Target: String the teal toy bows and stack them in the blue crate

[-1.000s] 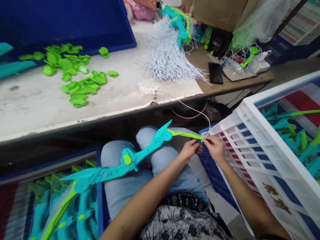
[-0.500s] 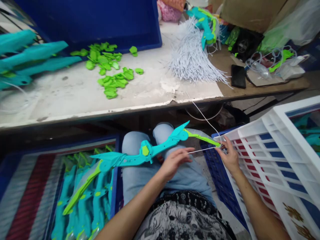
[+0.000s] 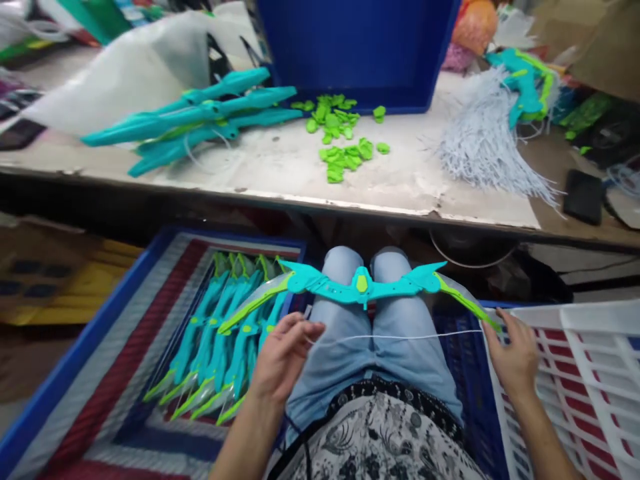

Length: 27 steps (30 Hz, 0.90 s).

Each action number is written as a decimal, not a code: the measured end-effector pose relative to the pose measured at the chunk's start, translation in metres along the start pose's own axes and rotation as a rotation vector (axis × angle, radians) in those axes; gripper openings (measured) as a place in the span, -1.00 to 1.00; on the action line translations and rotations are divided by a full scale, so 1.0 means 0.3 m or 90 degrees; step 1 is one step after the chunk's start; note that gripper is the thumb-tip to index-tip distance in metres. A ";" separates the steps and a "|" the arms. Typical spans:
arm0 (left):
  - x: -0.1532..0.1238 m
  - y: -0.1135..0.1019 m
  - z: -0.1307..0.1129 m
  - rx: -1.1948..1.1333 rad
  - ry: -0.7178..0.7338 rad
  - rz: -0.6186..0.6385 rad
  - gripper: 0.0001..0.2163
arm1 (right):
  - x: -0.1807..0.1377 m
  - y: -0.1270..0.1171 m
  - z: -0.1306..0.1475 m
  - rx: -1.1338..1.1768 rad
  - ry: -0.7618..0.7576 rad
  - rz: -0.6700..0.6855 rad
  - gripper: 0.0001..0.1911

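Observation:
A turquoise toy bow with lime-green limb ends lies across the knees, a green piece at its centre. My right hand is closed around the tip of its right green limb, thumb and fingers pinched there. From that tip a thin white string runs leftward below the bow to my left hand. The left fingers are curled together on the string's end, right of the bow's free left tip.
Finished-looking bows lie in a blue crate at left. On the workbench are more turquoise bow parts, small green pieces, a bundle of white strings and a black phone. A white basket stands right.
My left hand has moved left, drawing the string out along the bow. The bow now lies more level, its right tip still in my right hand. The view has turned left.

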State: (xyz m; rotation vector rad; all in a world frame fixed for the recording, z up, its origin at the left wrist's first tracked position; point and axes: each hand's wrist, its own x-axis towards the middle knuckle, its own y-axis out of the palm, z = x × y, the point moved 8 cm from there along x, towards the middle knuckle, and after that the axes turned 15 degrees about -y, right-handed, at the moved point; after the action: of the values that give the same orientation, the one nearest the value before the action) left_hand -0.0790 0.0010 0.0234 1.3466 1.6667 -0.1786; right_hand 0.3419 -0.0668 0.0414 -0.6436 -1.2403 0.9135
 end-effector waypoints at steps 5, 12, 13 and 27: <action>-0.005 0.072 0.161 -0.008 -0.112 0.077 -0.56 | 0.229 0.198 0.533 0.222 -0.311 0.051 -0.68; -0.040 0.026 0.113 -0.012 -0.038 0.108 -0.59 | 0.282 0.562 0.953 0.159 -0.522 0.299 -0.49; -0.047 -0.005 0.087 -0.016 -0.007 0.090 -0.60 | 0.294 0.581 0.943 0.171 -0.526 0.328 -0.48; -0.012 -0.200 -0.339 0.043 0.378 -0.175 -0.74 | 0.397 0.582 0.838 0.660 -0.230 0.753 -0.51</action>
State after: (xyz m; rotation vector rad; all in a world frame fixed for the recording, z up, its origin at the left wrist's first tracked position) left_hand -0.1864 0.0390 0.0552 1.2881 2.3632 0.0118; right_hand 0.0654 0.1085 0.0150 -0.2978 -0.3995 2.4965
